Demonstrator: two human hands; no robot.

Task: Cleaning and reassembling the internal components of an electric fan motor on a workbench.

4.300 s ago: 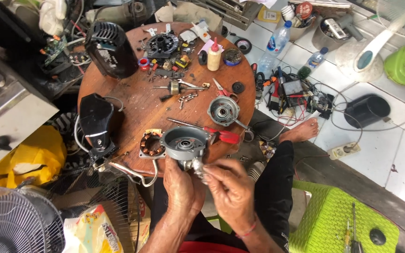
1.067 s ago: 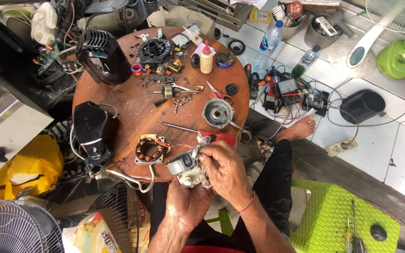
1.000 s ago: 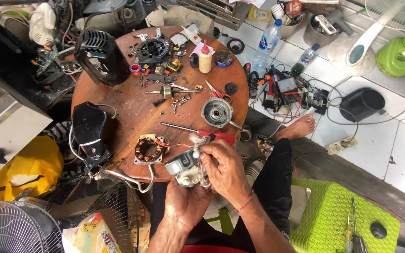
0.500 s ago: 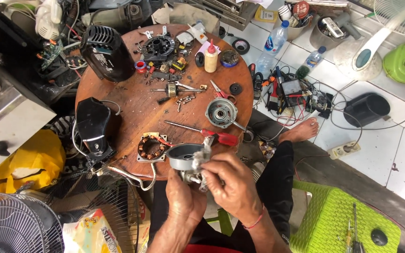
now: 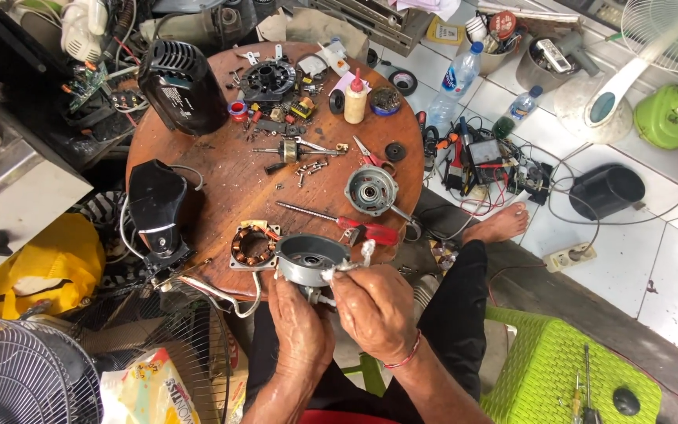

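My left hand grips a grey metal motor housing from below, at the near edge of the round wooden table. My right hand pinches a small white rag against the housing's right rim. A copper-wound stator lies just left of the housing, with wires trailing from it. A red-handled screwdriver lies on the table just beyond my hands. A second round grey motor cover sits farther right.
Black fan casings, a rotor shaft, loose screws, a glue bottle and scissors crowd the table. Tools and cables litter the tiled floor at right. A green plastic stool stands near right; a fan grille near left.
My hands have kept the motor housing at the table's near edge, turning it so its open side faces up. The right hand has shifted along the rim with the rag.
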